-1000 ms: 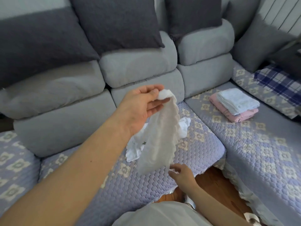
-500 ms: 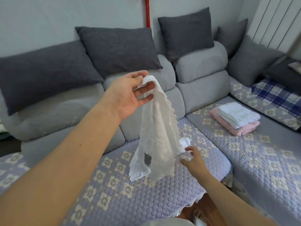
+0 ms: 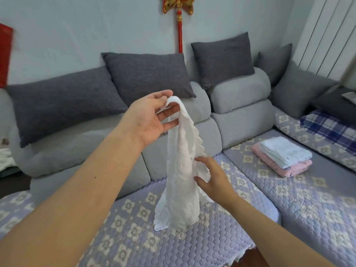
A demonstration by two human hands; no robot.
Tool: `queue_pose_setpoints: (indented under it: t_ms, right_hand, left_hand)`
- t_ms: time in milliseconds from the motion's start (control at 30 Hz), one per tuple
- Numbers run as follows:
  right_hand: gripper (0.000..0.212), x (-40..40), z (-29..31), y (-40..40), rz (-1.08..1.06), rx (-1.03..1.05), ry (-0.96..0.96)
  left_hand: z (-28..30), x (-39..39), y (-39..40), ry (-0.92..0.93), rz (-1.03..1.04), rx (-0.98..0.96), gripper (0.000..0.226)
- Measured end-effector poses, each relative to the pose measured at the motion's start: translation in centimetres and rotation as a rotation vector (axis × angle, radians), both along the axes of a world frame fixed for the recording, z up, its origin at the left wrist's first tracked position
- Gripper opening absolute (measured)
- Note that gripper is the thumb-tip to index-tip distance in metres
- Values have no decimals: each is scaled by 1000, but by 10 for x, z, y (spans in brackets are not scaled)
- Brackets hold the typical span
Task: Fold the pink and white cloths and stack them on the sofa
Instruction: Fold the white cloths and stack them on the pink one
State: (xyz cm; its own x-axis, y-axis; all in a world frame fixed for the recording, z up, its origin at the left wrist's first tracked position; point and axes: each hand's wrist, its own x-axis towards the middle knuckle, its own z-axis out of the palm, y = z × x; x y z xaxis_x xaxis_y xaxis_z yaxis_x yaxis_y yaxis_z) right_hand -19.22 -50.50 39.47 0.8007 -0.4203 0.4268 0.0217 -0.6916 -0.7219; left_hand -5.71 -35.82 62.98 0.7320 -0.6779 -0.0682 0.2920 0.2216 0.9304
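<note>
We see a white scallop-edged cloth (image 3: pixel 181 170), a white-over-pink folded stack (image 3: pixel 283 157), lilac quilted sofa cover (image 3: pixel 317 209) (cream flower motifs), dark grey cushions (image 3: pixel 146 74), blue plaid blanket (image 3: pixel 331 128).

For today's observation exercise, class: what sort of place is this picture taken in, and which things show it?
Most likely a home living room. A grey corner sofa with dark cushions fills the view, a red tasselled ornament hangs on the wall, and folded cloths lie on the quilted seat cover.

A grey sofa (image 3: pixel 240 120) with a quilted lilac flowered cover (image 3: pixel 289 199) carries dark cushions (image 3: pixel 146 74), a blue plaid blanket (image 3: pixel 327 126), and a folded white cloth (image 3: pixel 285 151) stacked on a folded pink cloth (image 3: pixel 285 168).
</note>
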Motion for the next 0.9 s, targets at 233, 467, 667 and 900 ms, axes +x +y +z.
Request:
queue_pose_setpoints:
  t_ms: [233,467,667,900]
  right_hand:
    - [47,7,-22,2,-141,149,278]
    - [20,-24,-57,-16,-271,49,406]
    - [40,-42,-40,-34,-349,4,212]
    - [22,-58,2,-79,-263,-626,-1]
  left_hand:
    - [14,-3,0,9,8,-58,20]
    - [35,33,11,68,123,-177,23]
    - [19,85,34,194,328,-194,29]
    - [1,125,61,140,493,-68,32]
